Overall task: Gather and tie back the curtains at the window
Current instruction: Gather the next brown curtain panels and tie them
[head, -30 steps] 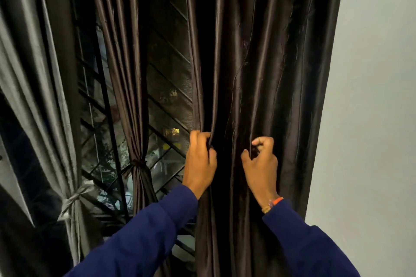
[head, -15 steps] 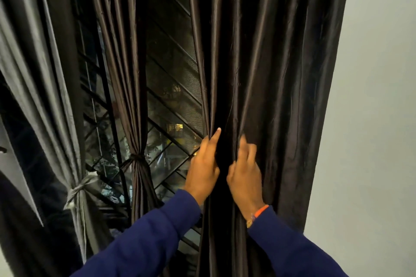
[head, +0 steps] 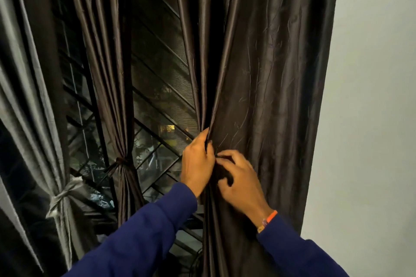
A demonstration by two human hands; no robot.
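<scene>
Nearest the camera, two arms in dark blue sleeves [head: 144,229] reach up and forward; the right wrist wears an orange band [head: 271,217]. Both hands meet at the inner edge of a dark brown satin curtain [head: 270,74] hanging on the right side of the window.

The left hand [head: 197,161] has its fingers curled round a bunch of folds at that edge, pinching the cloth together at about waist height of the panel. The right hand [head: 239,177], touching the left, has its fingers bent into the fabric just beside it, drawing more folds in — whether it fully grips them cannot be told, as shadow hides the fingertips. No tie-back cord or strip is visible at the hands.

Farther back and to the left, a second brown curtain [head: 105,63] is already cinched with a knotted brown tie [head: 118,164], and at the far left a grey curtain [head: 27,96] is bound with a pale tie [head: 60,195]. Behind them, a dark window grille [head: 162,87] shows with lights beyond.

Judged from this, two panels are finished; the right panel is only partly gathered — most of it hangs spread wide toward the white wall [head: 371,119] — and tying remains.
</scene>
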